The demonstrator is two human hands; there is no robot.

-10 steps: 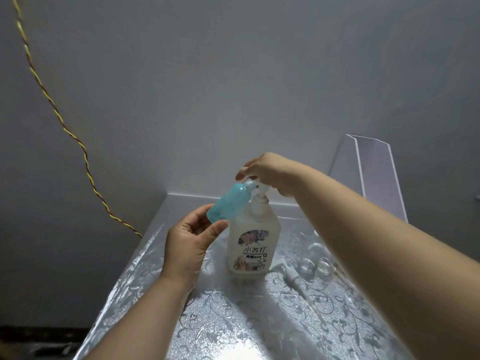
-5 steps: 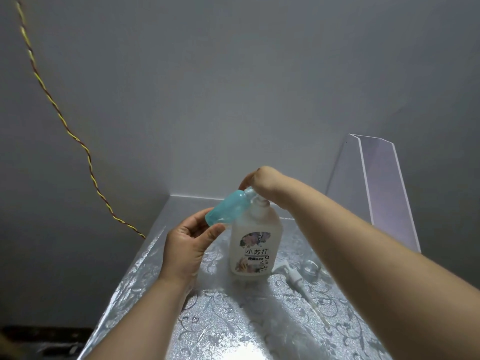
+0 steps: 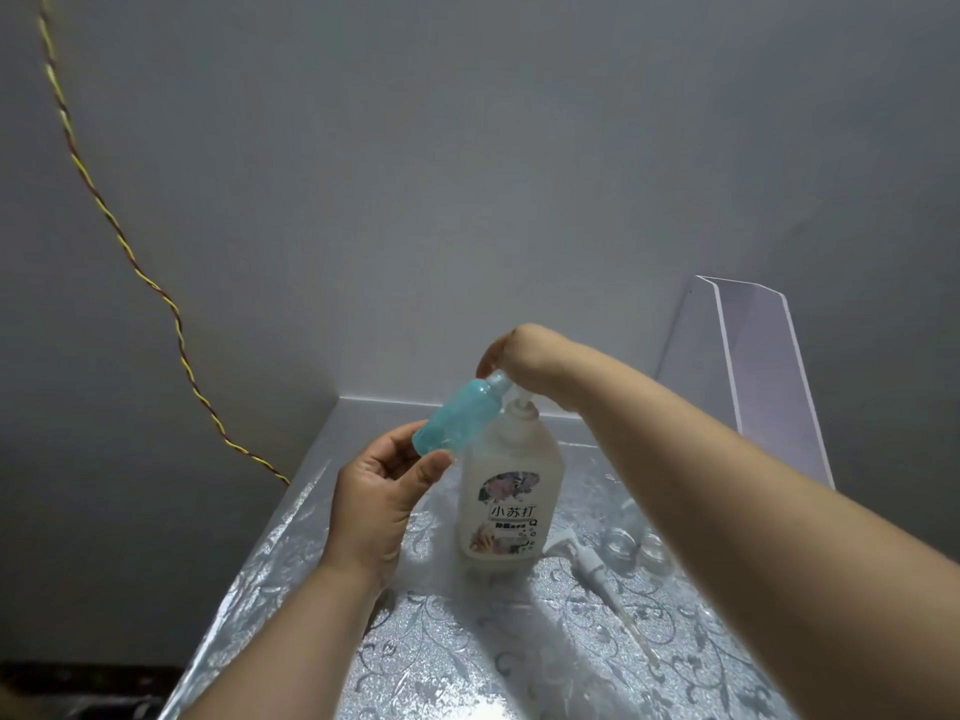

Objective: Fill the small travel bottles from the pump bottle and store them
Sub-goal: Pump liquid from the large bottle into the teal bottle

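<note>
My left hand [image 3: 376,504] holds a small teal travel bottle [image 3: 457,420] by its base, between thumb and fingers. The bottle is tilted, and its open mouth meets the nozzle of the white pump bottle [image 3: 509,504]. That pump bottle stands upright on the silver patterned table [image 3: 467,646] and has a flowered label. My right hand [image 3: 511,356] reaches over from the right, bent down at the wrist, with its fingers curled over the pump head. The fingertips are mostly hidden behind the hand.
A loose pump with a long dip tube [image 3: 589,561] lies on the table right of the pump bottle. Small clear containers [image 3: 623,545] sit beside it, partly behind my right forearm. A clear acrylic box [image 3: 753,387] stands at the back right. A twisted yellow wire [image 3: 130,252] runs down the left wall.
My right hand pushed the pump head down and has risen slightly again. My left hand has kept the teal bottle's mouth at the nozzle throughout.
</note>
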